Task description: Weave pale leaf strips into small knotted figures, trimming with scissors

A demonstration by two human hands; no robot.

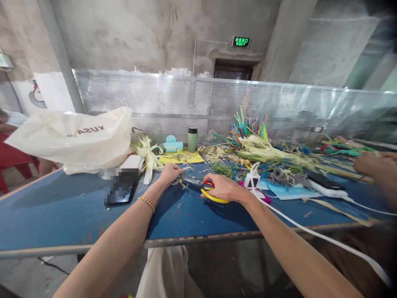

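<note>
My right hand (223,188) rests on the blue table (62,215) and is closed over the yellow and red handles of a pair of scissors (213,197). The scissor blades (192,181) point left toward my left hand (170,173). My left hand is curled shut on the table just past the blade tips; what it pinches is too small to name. A beaded bracelet (146,203) sits on my left wrist.
A white plastic bag (77,138) lies at the left. A dark phone (121,188), a green bottle (192,139), a yellow sheet (181,157), coloured strips and leaves (263,151), and a white cable (310,231) lie around. Another person's hand (370,163) works at the right.
</note>
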